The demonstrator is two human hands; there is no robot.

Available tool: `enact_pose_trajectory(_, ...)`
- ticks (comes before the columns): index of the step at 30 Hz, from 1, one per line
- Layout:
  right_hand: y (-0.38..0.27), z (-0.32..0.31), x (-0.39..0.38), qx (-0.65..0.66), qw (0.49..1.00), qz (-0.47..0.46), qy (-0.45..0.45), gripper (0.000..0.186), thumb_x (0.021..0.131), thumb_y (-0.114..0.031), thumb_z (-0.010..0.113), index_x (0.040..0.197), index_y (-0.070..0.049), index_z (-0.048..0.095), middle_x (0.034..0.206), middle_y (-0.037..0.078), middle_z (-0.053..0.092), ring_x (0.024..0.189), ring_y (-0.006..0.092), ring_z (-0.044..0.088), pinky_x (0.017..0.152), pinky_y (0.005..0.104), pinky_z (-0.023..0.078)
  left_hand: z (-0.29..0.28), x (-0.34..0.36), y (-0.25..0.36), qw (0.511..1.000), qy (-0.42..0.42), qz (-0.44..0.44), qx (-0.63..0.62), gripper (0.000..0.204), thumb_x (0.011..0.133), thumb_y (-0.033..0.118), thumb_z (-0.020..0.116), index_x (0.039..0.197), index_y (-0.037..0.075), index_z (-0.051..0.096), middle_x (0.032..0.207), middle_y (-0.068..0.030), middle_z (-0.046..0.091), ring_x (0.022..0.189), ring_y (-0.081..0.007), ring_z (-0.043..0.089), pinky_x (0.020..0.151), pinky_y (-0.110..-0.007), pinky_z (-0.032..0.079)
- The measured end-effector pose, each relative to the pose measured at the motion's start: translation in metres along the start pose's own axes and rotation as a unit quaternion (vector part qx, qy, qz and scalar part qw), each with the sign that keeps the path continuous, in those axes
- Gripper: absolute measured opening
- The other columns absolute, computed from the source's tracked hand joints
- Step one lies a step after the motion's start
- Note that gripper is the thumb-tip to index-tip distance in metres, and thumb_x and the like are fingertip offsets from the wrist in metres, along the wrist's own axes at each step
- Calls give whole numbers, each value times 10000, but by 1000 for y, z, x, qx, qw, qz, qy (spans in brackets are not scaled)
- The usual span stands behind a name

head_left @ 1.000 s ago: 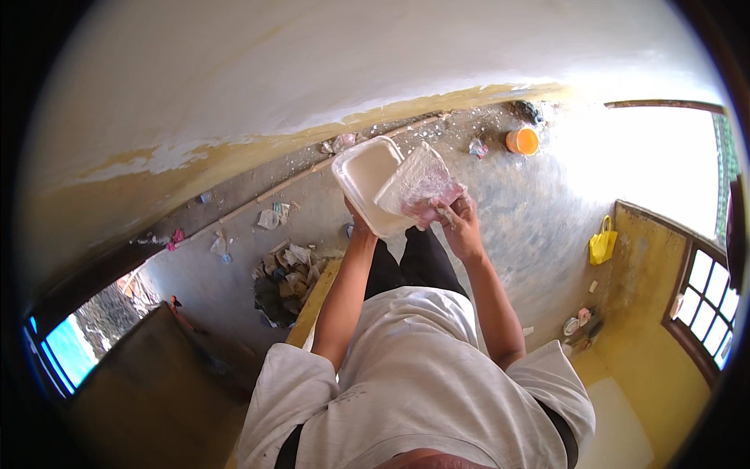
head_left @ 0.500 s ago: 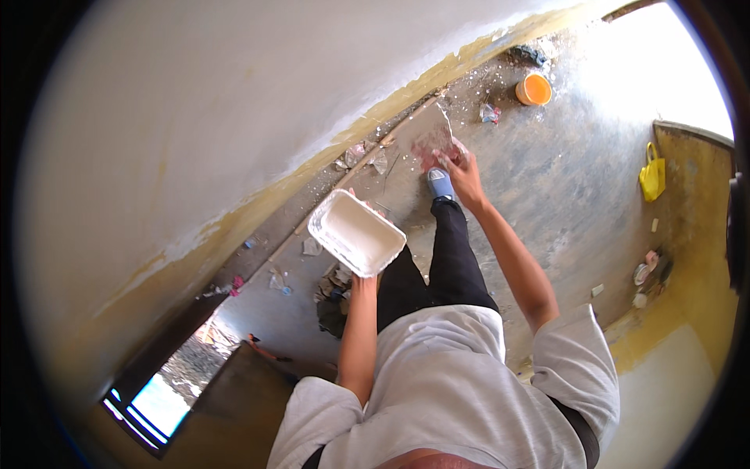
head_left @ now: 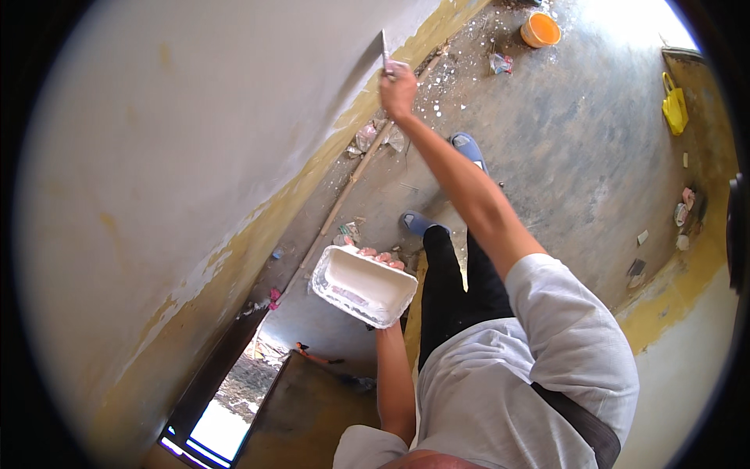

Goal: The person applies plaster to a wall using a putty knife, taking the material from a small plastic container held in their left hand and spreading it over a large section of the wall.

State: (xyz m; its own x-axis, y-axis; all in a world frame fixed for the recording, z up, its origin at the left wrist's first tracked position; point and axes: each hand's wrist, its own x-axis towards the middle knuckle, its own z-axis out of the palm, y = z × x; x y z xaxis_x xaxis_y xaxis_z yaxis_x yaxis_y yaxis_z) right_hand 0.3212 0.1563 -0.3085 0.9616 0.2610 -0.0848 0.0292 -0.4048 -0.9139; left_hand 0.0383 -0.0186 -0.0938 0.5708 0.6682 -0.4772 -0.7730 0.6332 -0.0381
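My left hand carries a white rectangular plastic tub, its fingers curled over the far rim. White paste smears the tub's rim and inside. My right arm reaches up and away to the wall, which is coated pale grey-white above a yellowish lower band. In my right hand, closed round its handle, is a plastering trowel, seen nearly edge-on against the wall. The grip itself is mostly hidden by my fingers.
A long pole lies along the wall's foot among plastic scraps and white flakes. Farther off stands an orange bucket. A yellow bag rests by the right wall. A doorway opens at lower left.
My right hand has swung up and left from above the floor to the wall with the trowel. The tub has shifted slightly down and right and is tilted differently. My feet have moved.
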Motion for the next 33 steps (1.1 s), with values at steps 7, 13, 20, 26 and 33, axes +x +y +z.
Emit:
enact_pose_trajectory(7,-66,49,-175,51,990,2,-130,351,826,-30,617,1174,-55,661,1026,155,604,908,352,623,803,420,516,-11,-27,39,999,6,41,5,671,958,457,547,1553,361,251,1286,-25,540,1101,-237,493,982,-454,353)
enact_pose_trajectory(13,12,8,-182,50,991,-61,-107,396,767,64,638,1143,-54,679,1141,167,660,1037,347,649,890,393,528,-3,-17,44,1000,-17,11,0,678,939,487,573,1541,378,280,1285,-22,549,1111,-252,493,980,-449,346)
enact_pose_trajectory(20,23,-46,29,-68,996,-62,18,158,845,-70,646,987,-24,698,1015,189,686,869,347,672,817,427,535,8,-15,24,1000,6,-10,5,653,950,483,536,1537,330,296,1216,-33,547,1062,-241,500,962,-471,348)
enact_pose_trajectory(26,-37,2,17,-75,993,-83,39,68,836,-69,651,890,-32,668,1008,175,644,857,270,654,784,405,523,4,-17,24,999,4,-38,-8,689,924,492,592,1534,404,282,1264,-15,542,1116,-234,478,979,-463,340)
enact_pose_trajectory(33,-69,32,-171,61,990,-66,-111,414,839,-44,635,1251,-29,595,1043,218,593,922,400,604,811,447,504,16,-16,25,999,34,-22,34,655,942,500,537,1531,324,311,1217,-29,545,1060,-248,486,947,-460,354)
